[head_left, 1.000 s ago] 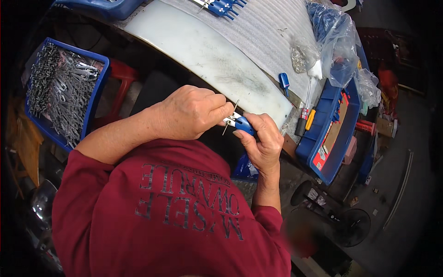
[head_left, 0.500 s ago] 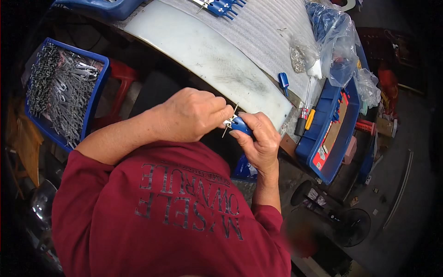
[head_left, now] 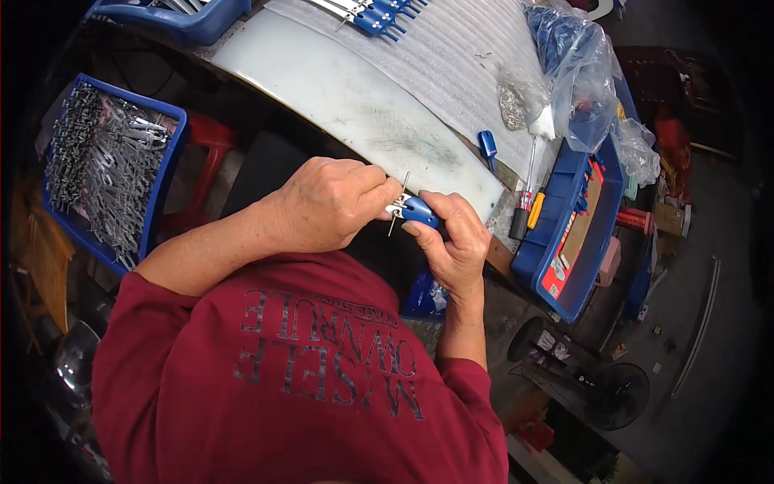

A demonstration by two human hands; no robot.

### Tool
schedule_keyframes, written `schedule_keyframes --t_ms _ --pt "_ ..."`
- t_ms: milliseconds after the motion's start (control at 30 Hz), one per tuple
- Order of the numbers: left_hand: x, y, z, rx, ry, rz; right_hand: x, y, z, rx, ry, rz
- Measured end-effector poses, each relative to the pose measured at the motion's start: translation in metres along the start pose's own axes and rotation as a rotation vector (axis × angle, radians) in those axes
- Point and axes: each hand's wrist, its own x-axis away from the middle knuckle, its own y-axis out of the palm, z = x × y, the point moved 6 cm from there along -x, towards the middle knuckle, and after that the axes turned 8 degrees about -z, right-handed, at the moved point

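In front of my chest, near the table edge, my right hand [head_left: 456,242] pinches a blue plastic handle [head_left: 420,212] between thumb and fingers. A pale metal piece [head_left: 397,209] with a thin crossbar joins the handle's left end. My left hand [head_left: 332,203] is closed on that metal piece, its fingers curled; most of the piece is hidden inside the grip. On the table to the right lies a separate blue handle [head_left: 487,145]. At the far edge sit several blue-handled metal pieces [head_left: 375,18] in a row.
A blue bin [head_left: 113,173] of metal parts stands at left by a red stool [head_left: 208,161]. On the right are a red-black screwdriver [head_left: 524,202], a yellow-handled tool [head_left: 537,210], a blue tray [head_left: 556,266] and clear plastic bags [head_left: 592,89]. White foam sheet [head_left: 451,48] covers the table's far part.
Both hands keep their hold, with only a slight shift of the handle and metal piece between them. The view has moved a little.
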Motion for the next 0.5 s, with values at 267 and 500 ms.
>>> schedule_keyframes --t_ms 267,500 --pt "-0.005 -0.003 0.004 -0.046 0.036 -0.032 0.0 0.0 0.008 -0.079 0.004 -0.043" --pt "-0.006 -0.003 0.004 -0.037 0.05 -0.024 0.002 -0.003 0.013 -0.091 0.079 -0.07"
